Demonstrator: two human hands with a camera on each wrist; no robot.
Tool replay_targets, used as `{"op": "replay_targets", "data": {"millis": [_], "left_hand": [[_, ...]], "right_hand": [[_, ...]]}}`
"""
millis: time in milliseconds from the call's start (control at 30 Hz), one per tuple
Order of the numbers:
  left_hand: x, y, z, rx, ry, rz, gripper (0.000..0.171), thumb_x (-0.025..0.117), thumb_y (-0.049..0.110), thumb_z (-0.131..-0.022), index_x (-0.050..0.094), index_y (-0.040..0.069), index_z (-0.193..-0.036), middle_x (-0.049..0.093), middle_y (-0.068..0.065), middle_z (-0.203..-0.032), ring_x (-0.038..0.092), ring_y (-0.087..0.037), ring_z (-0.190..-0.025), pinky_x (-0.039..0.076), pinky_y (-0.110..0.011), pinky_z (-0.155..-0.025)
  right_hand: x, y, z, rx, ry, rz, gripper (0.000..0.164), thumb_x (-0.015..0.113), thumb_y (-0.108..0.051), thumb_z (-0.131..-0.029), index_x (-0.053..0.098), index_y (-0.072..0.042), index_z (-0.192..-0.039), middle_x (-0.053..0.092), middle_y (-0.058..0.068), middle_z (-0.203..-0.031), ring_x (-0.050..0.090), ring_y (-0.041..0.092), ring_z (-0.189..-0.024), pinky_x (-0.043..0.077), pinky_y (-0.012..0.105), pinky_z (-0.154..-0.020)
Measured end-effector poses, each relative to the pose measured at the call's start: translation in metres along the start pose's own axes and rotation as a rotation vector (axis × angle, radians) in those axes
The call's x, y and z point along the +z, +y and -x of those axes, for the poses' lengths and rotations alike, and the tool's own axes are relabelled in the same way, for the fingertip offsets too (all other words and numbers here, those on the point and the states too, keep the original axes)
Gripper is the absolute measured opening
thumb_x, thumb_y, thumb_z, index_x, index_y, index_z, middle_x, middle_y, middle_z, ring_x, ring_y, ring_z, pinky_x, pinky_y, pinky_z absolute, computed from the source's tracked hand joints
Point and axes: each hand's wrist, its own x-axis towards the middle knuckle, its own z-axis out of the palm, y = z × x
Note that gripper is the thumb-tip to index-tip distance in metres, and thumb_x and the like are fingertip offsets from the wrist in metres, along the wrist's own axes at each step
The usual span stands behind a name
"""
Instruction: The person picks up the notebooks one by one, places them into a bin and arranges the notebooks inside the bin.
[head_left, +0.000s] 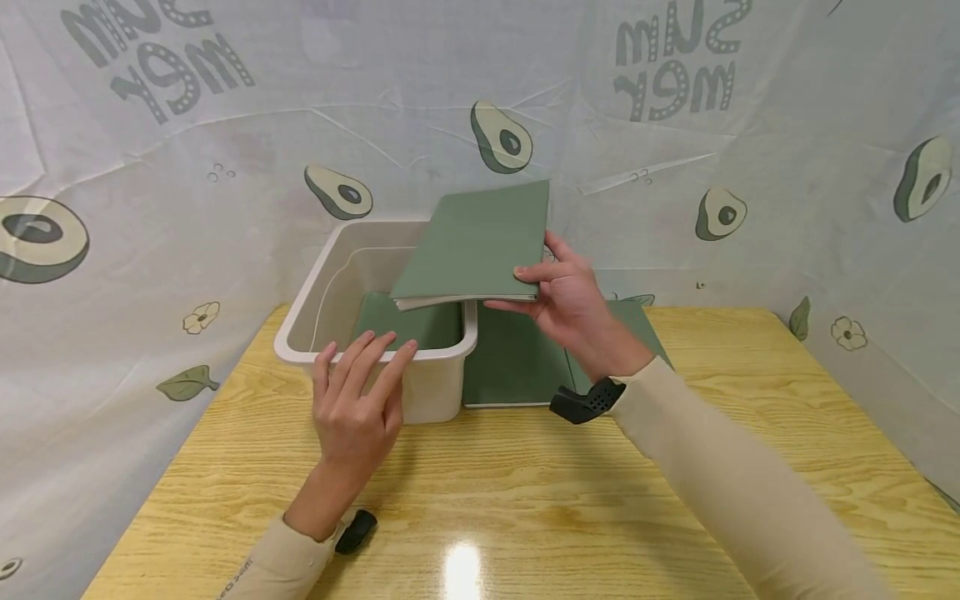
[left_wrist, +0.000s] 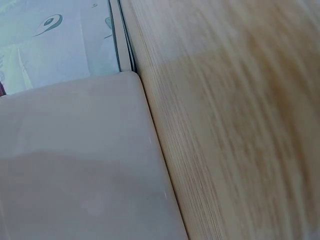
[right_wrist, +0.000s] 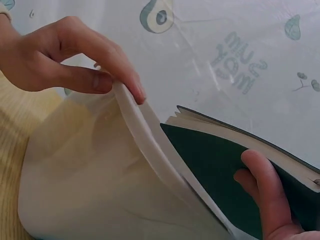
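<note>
A green notebook [head_left: 480,242] with pale page edges is tilted over the right side of a white plastic bin [head_left: 431,387]. My right hand [head_left: 566,304] grips its right edge, the thumb on the upper cover and fingers underneath. In the right wrist view the notebook [right_wrist: 210,165] shows its pages slightly fanned. My left hand [head_left: 356,408] holds the bin's front rim, fingers reaching over it and thumb outside; it also shows in the right wrist view. Inside the bin lies another green notebook [head_left: 371,317]. The left wrist view shows the bin wall [left_wrist: 75,165], not the hand.
More green notebooks [head_left: 513,358] lie on the wooden table [head_left: 525,492] right of the bin, partly behind my right hand and wrist. A white curtain [head_left: 420,75] printed with avocados hangs behind the table. Black wrist straps [head_left: 588,402] sit over beige sleeves.
</note>
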Motion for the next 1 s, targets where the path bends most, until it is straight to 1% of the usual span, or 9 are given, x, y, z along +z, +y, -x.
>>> {"op": "replay_targets", "data": {"millis": [100, 233, 300, 400, 533, 700, 867, 1000], "left_hand": [[0.0, 0.0, 0.0, -0.001, 0.002, -0.002, 0.029, 0.064, 0.005, -0.096, 0.083, 0.013, -0.116, 0.081, -0.016, -0.114, 0.075, -0.04, -0.107, 0.046, -0.062, -0.102], [0.0, 0.0, 0.0, -0.001, 0.006, 0.001, 0.028, 0.063, 0.005, -0.097, 0.083, 0.013, -0.116, 0.081, -0.016, -0.114, 0.075, -0.04, -0.107, 0.046, -0.062, -0.102], [0.0, 0.0, 0.0, 0.0, 0.008, 0.003, 0.028, 0.063, 0.006, -0.097, 0.083, 0.013, -0.116, 0.08, -0.016, -0.114, 0.075, -0.04, -0.107, 0.046, -0.062, -0.102], [-0.001, 0.0, 0.0, 0.0, 0.007, 0.003, 0.028, 0.063, 0.007, -0.098, 0.083, 0.013, -0.116, 0.08, -0.016, -0.115, 0.075, -0.04, -0.108, 0.046, -0.062, -0.102], [-0.001, 0.0, 0.0, -0.003, -0.002, -0.002, 0.028, 0.063, 0.007, -0.098, 0.083, 0.013, -0.117, 0.08, -0.017, -0.116, 0.074, -0.041, -0.109, 0.046, -0.062, -0.103], [-0.002, 0.0, 0.0, -0.005, -0.011, 0.001, 0.028, 0.063, 0.007, -0.097, 0.082, 0.012, -0.117, 0.08, -0.017, -0.118, 0.074, -0.041, -0.11, 0.046, -0.061, -0.104], [-0.002, 0.0, -0.001, -0.007, -0.009, 0.007, 0.028, 0.063, 0.007, -0.097, 0.082, 0.012, -0.117, 0.08, -0.017, -0.118, 0.074, -0.041, -0.11, 0.045, -0.061, -0.104], [-0.003, -0.001, -0.002, -0.006, -0.008, 0.005, 0.028, 0.064, 0.007, -0.097, 0.082, 0.012, -0.117, 0.08, -0.017, -0.118, 0.074, -0.041, -0.11, 0.046, -0.062, -0.103]], "right_hand": [[0.004, 0.009, -0.005, 0.017, -0.008, -0.012, 0.087, 0.042, 0.017, -0.099, 0.019, -0.028, -0.171, 0.043, 0.008, -0.168, 0.066, 0.022, -0.12, 0.043, 0.073, -0.108], [0.01, 0.019, -0.012, 0.024, -0.042, -0.016, 0.086, 0.042, 0.018, -0.099, 0.021, -0.026, -0.17, 0.042, 0.009, -0.169, 0.06, 0.03, -0.135, 0.043, 0.075, -0.108], [0.013, 0.024, -0.015, 0.02, -0.06, -0.004, 0.083, 0.042, 0.018, -0.099, 0.026, -0.025, -0.169, 0.042, 0.011, -0.168, 0.055, 0.036, -0.143, 0.042, 0.076, -0.108], [0.018, 0.03, -0.017, 0.021, -0.076, 0.015, 0.082, 0.042, 0.018, -0.099, 0.027, -0.024, -0.168, 0.043, 0.013, -0.168, 0.049, 0.041, -0.15, 0.042, 0.077, -0.108], [0.026, 0.039, -0.019, 0.04, -0.093, 0.027, 0.083, 0.043, 0.018, -0.099, 0.026, -0.023, -0.169, 0.042, 0.014, -0.168, 0.047, 0.044, -0.151, 0.041, 0.078, -0.107], [0.033, 0.047, -0.023, 0.064, -0.093, 0.043, 0.081, 0.042, 0.017, -0.1, 0.025, -0.022, -0.169, 0.041, 0.014, -0.169, 0.049, 0.044, -0.149, 0.043, 0.077, -0.106], [0.036, 0.048, -0.027, 0.08, -0.078, 0.052, 0.078, 0.042, 0.016, -0.101, 0.026, -0.02, -0.169, 0.042, 0.018, -0.167, 0.051, 0.045, -0.148, 0.044, 0.074, -0.105], [0.038, 0.047, -0.028, 0.094, -0.086, 0.064, 0.077, 0.041, 0.017, -0.101, 0.027, -0.018, -0.168, 0.043, 0.02, -0.166, 0.051, 0.046, -0.147, 0.045, 0.074, -0.104]]}}
